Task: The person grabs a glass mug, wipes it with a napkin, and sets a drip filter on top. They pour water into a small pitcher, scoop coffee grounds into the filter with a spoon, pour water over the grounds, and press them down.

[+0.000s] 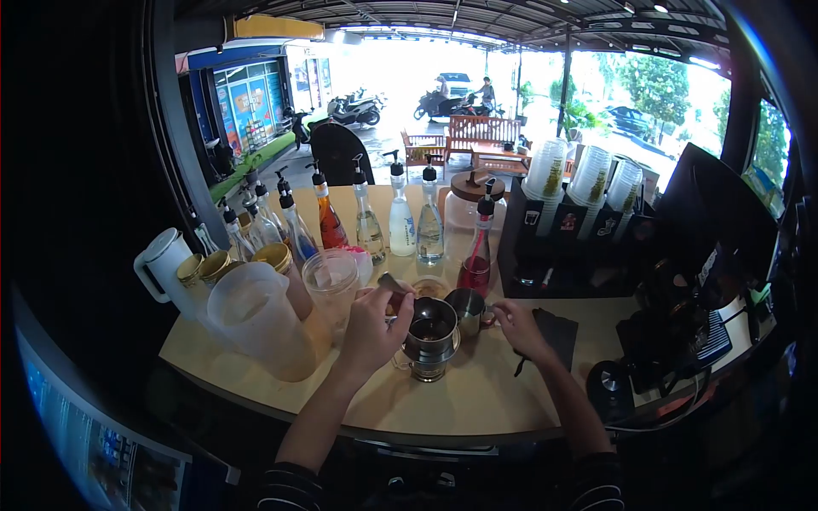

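My left hand (375,328) pinches a small dark metal piece (394,284) between thumb and fingers, at the upper left of a metal drip filter (429,328). That filter sits on a glass cup (428,368), and dark contents show inside it. Just to the right stands a metal pitcher (465,308), tilted a little. The fingers of my right hand (518,329) are closed on its handle. Behind the filter is a small round clear container (431,288), partly hidden by the filter and my left hand.
Pump bottles, such as a red one (476,264), line the back. Large plastic pitchers (256,319) and a clear jar (331,277) stand left. At right are a black cup rack (545,230), a dark cloth (555,336) and black equipment (665,315).
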{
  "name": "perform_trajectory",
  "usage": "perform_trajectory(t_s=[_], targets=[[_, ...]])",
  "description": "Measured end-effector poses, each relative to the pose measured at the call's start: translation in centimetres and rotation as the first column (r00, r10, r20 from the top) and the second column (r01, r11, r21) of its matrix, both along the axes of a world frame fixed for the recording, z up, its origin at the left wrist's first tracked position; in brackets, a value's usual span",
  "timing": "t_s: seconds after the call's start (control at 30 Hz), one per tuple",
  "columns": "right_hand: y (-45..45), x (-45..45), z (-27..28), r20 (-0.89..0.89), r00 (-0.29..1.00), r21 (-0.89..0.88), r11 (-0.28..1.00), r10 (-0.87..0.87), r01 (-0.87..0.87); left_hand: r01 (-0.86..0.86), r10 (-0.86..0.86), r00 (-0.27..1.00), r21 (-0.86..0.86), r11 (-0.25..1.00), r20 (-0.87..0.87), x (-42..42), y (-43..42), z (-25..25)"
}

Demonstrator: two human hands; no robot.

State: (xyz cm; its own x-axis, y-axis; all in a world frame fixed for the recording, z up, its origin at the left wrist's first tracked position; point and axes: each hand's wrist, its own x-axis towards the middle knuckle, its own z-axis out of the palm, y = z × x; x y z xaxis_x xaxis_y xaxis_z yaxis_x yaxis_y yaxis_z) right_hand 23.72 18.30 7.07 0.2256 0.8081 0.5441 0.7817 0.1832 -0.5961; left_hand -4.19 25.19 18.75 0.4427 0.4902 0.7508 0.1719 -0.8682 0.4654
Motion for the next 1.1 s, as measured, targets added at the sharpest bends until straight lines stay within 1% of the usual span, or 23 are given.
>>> perform_trajectory(t_s=[0.03, 0.07, 0.1, 0.13, 0.17, 0.2, 0.23, 0.27, 0.33, 0.37, 0.4, 0.43, 0.47, 0.53, 0.57, 0.6, 0.67, 0.73, 0.8, 0.87, 0.93, 1.0, 1.1], targets=[[0.0, 0.0, -1.4, -0.17, 0.985, -0.058, 0.998, 0.018, -0.029, 0.011, -0.007, 0.999, -0.08, 0.997, 0.045, -0.2, 0.0, -0.1], [0.1, -0.4, -1.8, -0.329, 0.944, -0.115, 0.99, 0.034, -0.076, 0.017, -0.001, 0.995, -0.161, 0.987, 0.098, -0.4, -0.1, -0.3], [0.0, -0.6, -2.0, -0.438, 0.898, -0.16, 0.98, 0.035, -0.116, -0.005, 0.022, 0.994, -0.159, 0.987, 0.105, -0.6, -0.1, -0.5], [0.2, -1.1, -2.5, -0.433, 0.9, -0.158, 0.978, 0.055, -0.136, 0.016, 0.007, 0.994, -0.201, 0.979, 0.113, -0.7, -0.2, -0.8], [0.2, -1.6, -3.2, -0.576, 0.804, -0.059, 0.974, 0.144, -0.217, 0.043, -0.014, 0.993, -0.243, 0.969, 0.119, -0.8, -0.1, -1.0], [0.1, -2.0, -3.8, -0.697, 0.679, 0.05, 0.961, 0.228, -0.271, 0.035, -0.007, 0.993, -0.243, 0.969, 0.117, -0.8, 0.0, -1.2], [0.1, -2.6, -4.1, -0.726, 0.648, 0.085, 0.965, 0.229, -0.247, 0.056, -0.026, 0.991, -0.236, 0.97, 0.128, -0.8, 0.1, -1.4], [0.2, -2.8, -4.3, -0.73, 0.644, 0.086, 0.966, 0.229, -0.245, 0.078, -0.048, 0.989, -0.229, 0.97, 0.137, -0.7, 0.1, -1.6], [0.4, -3.0, -4.7, -0.804, 0.554, 0.128, 0.973, 0.216, -0.194, 0.084, -0.052, 0.99, -0.26, 0.962, 0.129, -0.9, -0.1, -1.4], [0.5, -2.9, -4.7, -0.808, 0.549, 0.129, 0.973, 0.214, -0.19, 0.089, -0.053, 0.99, -0.291, 0.953, 0.129, -1.0, -0.3, -1.3], [0.6, -2.6, -4.6, -0.835, 0.506, 0.173, 0.976, 0.217, -0.133, 0.09, -0.055, 0.991, -0.293, 0.952, 0.124, -1.1, -0.3, -1.3], [0.8, -2.3, -4.4, -0.858, 0.464, 0.212, 0.975, 0.222, -0.074, 0.081, -0.054, 0.993, -0.273, 0.959, 0.106, -1.2, -0.4, -1.3], [0.5, -2.5, -3.4, -0.858, 0.465, 0.208, 0.975, 0.219, -0.075, 0.072, -0.05, 0.995, -0.254, 0.965, 0.092, -1.4, -0.4, -1.4], [-0.5, -2.6, -1.2, -0.82, 0.528, 0.2, 0.975, 0.221, -0.096, 0.069, -0.047, 0.994, -0.246, 0.967, 0.098, -1.4, -0.4, -1.6], [-0.7, -2.4, -0.5, -0.816, 0.536, 0.198, 0.975, 0.218, -0.095, 0.07, -0.048, 0.994, -0.233, 0.97, 0.099, -1.4, -0.4, -1.7], [-0.9, -2.3, 0.2, -0.815, 0.539, 0.193, 0.977, 0.213, -0.094, 0.073, -0.05, 0.993, -0.238, 0.969, 0.102, -1.5, -0.4, -1.8], [-1.7, -2.4, 2.6, -0.795, 0.544, 0.238, 0.963, 0.269, -0.128, 0.077, -0.051, 0.991, -0.226, 0.971, 0.12, -1.5, -0.3, -2.0], [-1.7, -2.2, 4.4, -0.78, 0.561, 0.26, 0.959, 0.275, -0.11, 0.075, -0.053, 0.993, -0.217, 0.973, 0.105, -1.7, -0.3, -2.0], [-2.0, -2.3, 6.7, -0.787, 0.524, 0.292, 0.945, 0.326, -0.15, 0.072, -0.054, 0.994, -0.21, 0.975, 0.091, -1.9, -0.3, -2.1], [-2.1, -2.8, 9.1, -0.78, 0.537, 0.297, 0.945, 0.322, -0.135, 0.077, -0.062, 0.994, -0.179, 0.981, 0.09, -2.0, -0.2, -2.1], [-2.2, -3.2, 11.1, -0.761, 0.56, 0.277, 0.945, 0.327, -0.176, 0.085, -0.068, 0.992, -0.175, 0.981, 0.102, -2.0, -0.1, -2.2], [-2.3, -3.9, 12.7, -0.752, 0.575, 0.275, 0.947, 0.321, -0.169, 0.09, -0.073, 0.992, -0.178, 0.98, 0.101, -2.1, -0.1, -2.3], [-2.6, -5.1, 15.0, -0.686, 0.667, 0.197, 0.957, 0.291, -0.215, 0.092, -0.074, 0.992, -0.173, 0.981, 0.105, -2.1, -0.2, -2.2]])
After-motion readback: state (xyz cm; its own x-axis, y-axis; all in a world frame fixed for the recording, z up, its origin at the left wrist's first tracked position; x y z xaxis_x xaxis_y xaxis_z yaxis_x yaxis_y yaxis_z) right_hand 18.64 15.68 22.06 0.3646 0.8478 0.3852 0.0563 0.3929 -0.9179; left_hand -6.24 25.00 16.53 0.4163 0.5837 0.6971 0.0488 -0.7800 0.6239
